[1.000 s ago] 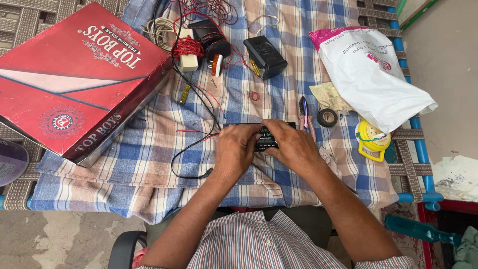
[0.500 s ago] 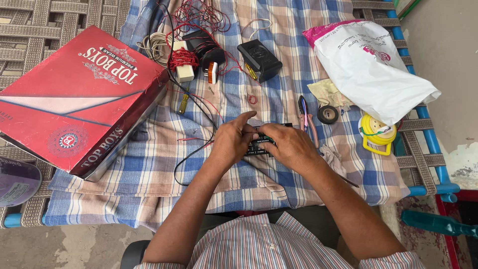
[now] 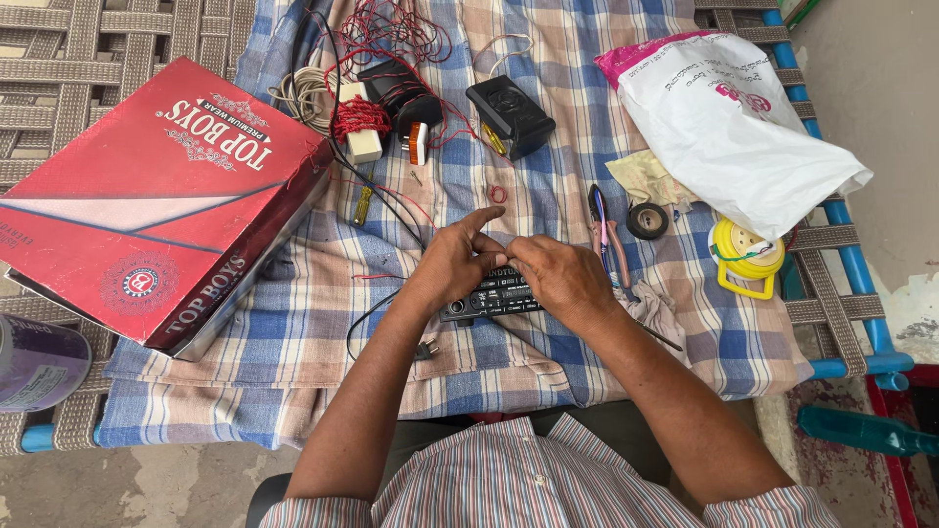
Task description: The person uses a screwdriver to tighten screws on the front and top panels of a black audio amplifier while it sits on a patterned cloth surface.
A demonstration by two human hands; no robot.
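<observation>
Leftmost, a purple-labelled can (image 3: 34, 362) sits at the nine o'clock edge, beside a big red cardboard box (image 3: 156, 196) lying tilted on the checked cloth (image 3: 284, 342) that covers a woven cot (image 3: 59, 59). At about eleven o'clock a coil of pale cable (image 3: 305, 93) touches a small cream block wound with red wire (image 3: 360, 125), and a yellow-handled screwdriver (image 3: 362, 203) lies just below it. Loose red wire (image 3: 391, 34) tangles at twelve o'clock over a black part with an orange end (image 3: 403, 98), near a small black speaker box (image 3: 511, 115).

At the centre the left hand (image 3: 452, 266) and right hand (image 3: 559, 279) meet over a black car stereo faceplate (image 3: 494, 295) lying flat on the cloth. Both hands rest on it; the left index finger is stretched out while the thumbs and fingers (image 3: 509, 242) of both hands pinch together just above the panel's top edge. Whatever they pinch is too small to tell. A thin black wire (image 3: 367, 323) loops away at seven o'clock.

Right of the hands lie pliers with pink-blue handles (image 3: 606, 235), a roll of black tape (image 3: 648, 220), a white plastic bag (image 3: 729, 122) at two o'clock, and a yellow extension reel (image 3: 745, 256) at three o'clock.
</observation>
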